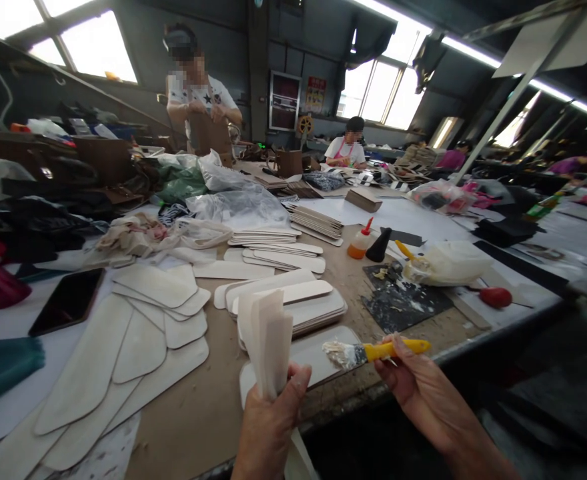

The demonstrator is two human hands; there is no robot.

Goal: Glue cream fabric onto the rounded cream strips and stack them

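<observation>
My left hand is closed around a bundle of thin cream strips that stands upright above the table's front edge. In my right hand is a paintbrush with a yellow handle, its bristles caked in white paste and pointing left. Beneath the brush lies a pale rounded panel. Just behind the strips sits a stack of similar panels, partly hidden by them. A dark paste-smeared board lies beyond my right hand.
Fanned cream panels and a black phone lie at left. An orange glue bottle, a black cone-shaped bottle, a plastic bag of paste and a red-handled tool stand or lie at right. Two co-workers are across the table.
</observation>
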